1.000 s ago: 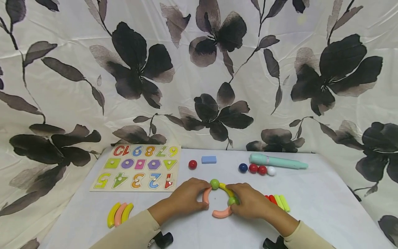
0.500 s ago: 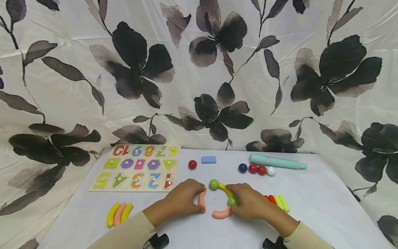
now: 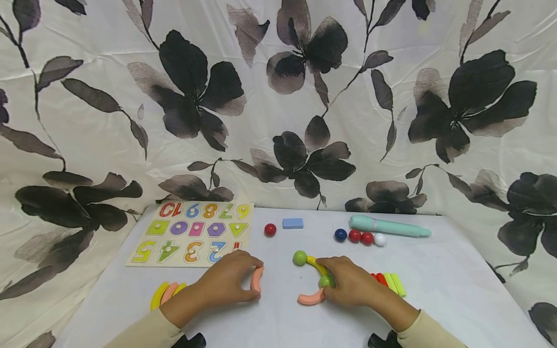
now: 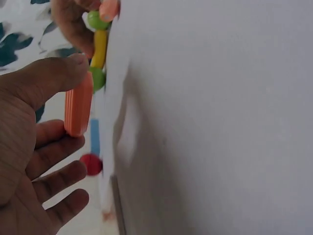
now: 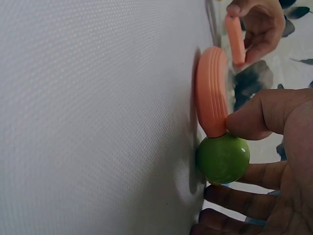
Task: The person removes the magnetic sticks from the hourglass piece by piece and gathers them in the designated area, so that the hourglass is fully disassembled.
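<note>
My left hand [image 3: 224, 286] pinches a curved salmon-pink block [image 3: 257, 280] between thumb and fingers. In the left wrist view this block [image 4: 79, 108] is held off the cloth, its side ridged. My right hand [image 3: 352, 284] curls round a green ball [image 3: 326, 281], its thumb against the end of a second salmon-pink curved block [image 3: 310, 298]. From that ball a yellow curved block [image 3: 314, 262], partly under the fingers, leads to another green ball [image 3: 300, 257]. The right wrist view has the pink block [image 5: 212, 90] touching the green ball [image 5: 223, 159].
A number-and-shape puzzle board [image 3: 183, 241] lies back left, curved blocks [image 3: 158, 296] in front, partly behind the left arm. Behind are a red ball [image 3: 270, 229], a blue block [image 3: 293, 223], a ball row [image 3: 354, 236] and a teal pen-like tube [image 3: 387, 225]. Red and green sticks [image 3: 391, 284] lie right.
My left hand has carried the pink block leftward, away from the far green ball, leaving a gap in the ring. My right hand and the pieces by it have stayed put.
</note>
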`<state>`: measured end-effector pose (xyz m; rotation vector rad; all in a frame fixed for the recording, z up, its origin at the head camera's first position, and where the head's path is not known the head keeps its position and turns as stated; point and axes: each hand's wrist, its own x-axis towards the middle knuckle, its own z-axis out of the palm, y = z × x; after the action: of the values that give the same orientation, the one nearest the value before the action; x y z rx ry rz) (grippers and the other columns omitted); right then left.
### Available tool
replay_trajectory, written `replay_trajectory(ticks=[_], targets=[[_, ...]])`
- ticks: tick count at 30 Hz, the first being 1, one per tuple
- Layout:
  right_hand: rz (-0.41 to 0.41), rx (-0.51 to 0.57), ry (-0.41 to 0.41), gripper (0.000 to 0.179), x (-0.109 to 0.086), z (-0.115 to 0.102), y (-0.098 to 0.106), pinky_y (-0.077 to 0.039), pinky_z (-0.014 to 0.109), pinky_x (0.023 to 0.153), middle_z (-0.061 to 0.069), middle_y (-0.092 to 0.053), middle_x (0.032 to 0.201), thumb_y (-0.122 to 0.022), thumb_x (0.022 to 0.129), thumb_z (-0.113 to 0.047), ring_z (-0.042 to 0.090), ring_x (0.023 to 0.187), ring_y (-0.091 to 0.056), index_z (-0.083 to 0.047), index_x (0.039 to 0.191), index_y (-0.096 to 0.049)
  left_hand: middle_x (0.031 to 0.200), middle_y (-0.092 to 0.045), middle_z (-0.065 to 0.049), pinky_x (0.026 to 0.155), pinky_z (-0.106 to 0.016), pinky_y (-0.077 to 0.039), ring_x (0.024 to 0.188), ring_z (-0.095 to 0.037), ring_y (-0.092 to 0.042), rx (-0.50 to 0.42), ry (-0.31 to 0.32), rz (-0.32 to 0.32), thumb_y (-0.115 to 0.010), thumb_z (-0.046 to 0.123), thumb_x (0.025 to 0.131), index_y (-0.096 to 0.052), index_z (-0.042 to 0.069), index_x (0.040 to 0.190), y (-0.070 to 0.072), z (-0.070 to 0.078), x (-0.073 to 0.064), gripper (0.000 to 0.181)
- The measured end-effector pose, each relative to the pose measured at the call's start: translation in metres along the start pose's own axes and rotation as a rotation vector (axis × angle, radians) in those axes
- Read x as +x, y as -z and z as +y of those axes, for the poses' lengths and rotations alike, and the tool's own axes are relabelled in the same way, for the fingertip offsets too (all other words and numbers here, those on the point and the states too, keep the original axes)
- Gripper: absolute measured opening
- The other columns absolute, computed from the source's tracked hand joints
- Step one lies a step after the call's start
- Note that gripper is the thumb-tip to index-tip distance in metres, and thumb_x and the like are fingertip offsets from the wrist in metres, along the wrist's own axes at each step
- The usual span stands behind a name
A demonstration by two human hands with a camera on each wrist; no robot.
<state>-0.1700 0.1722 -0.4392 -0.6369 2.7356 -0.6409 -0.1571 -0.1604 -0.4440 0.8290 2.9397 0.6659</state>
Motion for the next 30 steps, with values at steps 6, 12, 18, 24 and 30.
replay_trajectory(ticks=[6, 12, 18, 24, 30], targets=[[-0.005, 0.004, -0.015, 0.061, 0.0, -0.001, -0.001, -0.049, 0.056, 0.102, 0.007, -0.061, 0.135, -0.077, 0.084, -0.025, 0.03, 0.126, -0.053, -0.013, 0.141, -0.061, 0.123, -0.066, 0.006, 0.106, -0.044, -0.046, 0.121, -0.018, -0.057, -0.01, 0.002, 0.042, -0.092, 0.034, 0.073, -0.07, 0.014, 0.126, 0.017, -0.018, -0.023, 0.061], [0.002, -0.004, -0.014, 0.059, 0.001, 0.0, -0.001, -0.049, 0.056, 0.102, 0.007, -0.062, 0.135, -0.077, 0.086, -0.027, 0.03, 0.126, -0.053, -0.013, 0.141, -0.061, 0.121, -0.064, 0.013, 0.105, -0.044, -0.047, 0.119, -0.014, -0.056, 0.004, 0.052, 0.048, -0.093, 0.034, 0.071, -0.07, 0.017, 0.127, 0.031, -0.03, -0.043, 0.063], [0.009, -0.002, -0.009, 0.058, 0.001, 0.001, -0.002, -0.048, 0.055, 0.103, 0.006, -0.062, 0.136, -0.077, 0.086, -0.027, 0.03, 0.127, -0.053, -0.013, 0.141, -0.061, 0.121, -0.063, 0.018, 0.105, -0.046, -0.046, 0.12, -0.015, -0.054, 0.025, 0.028, 0.062, -0.095, 0.035, 0.069, -0.07, 0.02, 0.125, 0.039, -0.041, -0.062, 0.063], [0.008, -0.001, -0.014, 0.059, 0.001, 0.001, -0.002, -0.049, 0.055, 0.103, 0.006, -0.061, 0.136, -0.077, 0.086, -0.028, 0.03, 0.127, -0.053, -0.013, 0.141, -0.061, 0.119, -0.062, 0.022, 0.105, -0.044, -0.045, 0.118, -0.011, -0.054, 0.045, 0.021, 0.07, -0.096, 0.038, 0.065, -0.072, 0.021, 0.122, 0.038, -0.054, -0.078, 0.064], [0.009, 0.0, -0.017, 0.059, 0.0, 0.001, -0.002, -0.049, 0.054, 0.102, 0.006, -0.061, 0.136, -0.077, 0.087, -0.028, 0.029, 0.127, -0.053, -0.014, 0.141, -0.061, 0.121, -0.062, 0.019, 0.105, -0.051, -0.045, 0.12, -0.017, -0.054, 0.032, 0.13, 0.017, -0.093, 0.054, 0.066, -0.071, 0.026, 0.123, 0.041, -0.062, -0.093, 0.068]])
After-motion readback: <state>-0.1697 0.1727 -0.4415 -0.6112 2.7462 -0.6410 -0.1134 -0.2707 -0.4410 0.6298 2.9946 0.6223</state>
